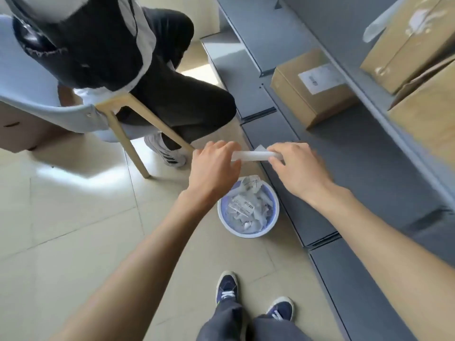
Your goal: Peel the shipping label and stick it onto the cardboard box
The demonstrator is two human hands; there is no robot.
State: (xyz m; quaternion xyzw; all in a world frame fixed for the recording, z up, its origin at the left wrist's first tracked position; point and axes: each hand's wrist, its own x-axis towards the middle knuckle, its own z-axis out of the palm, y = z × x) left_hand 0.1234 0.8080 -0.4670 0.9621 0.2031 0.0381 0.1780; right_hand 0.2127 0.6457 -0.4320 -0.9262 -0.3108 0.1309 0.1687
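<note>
Two navy canvas sneakers with white laces [227, 289] stand on the pale beige tiled floor [73, 230] at the bottom of the head view, below grey trouser legs. Bare forearms reach forward from there. Between them, on the floor against the shelving base, sits a round lavender plastic wastebasket [222, 217] filled with crumpled white label backings.

Above the wastebasket, the left hand [215, 166] and the right hand [296, 167] hold a rolled white paper strip, the shipping label sheet [248, 156], stretched level between them. Each hand is closed on one end, fingers curled over the top; whether the label is already parted from its backing cannot be told.

To the right runs grey metal shelving [344, 153]. A small brown cardboard box [290, 94] with a white label already on its top lies on the lower shelf, well apart from the hands. Larger brown cardboard boxes [403, 52], taped with clear tape, sit on the shelf above.

At upper left, another person in dark trousers and white sneakers sits on a light blue plastic chair with pale wooden legs [49, 94].
</note>
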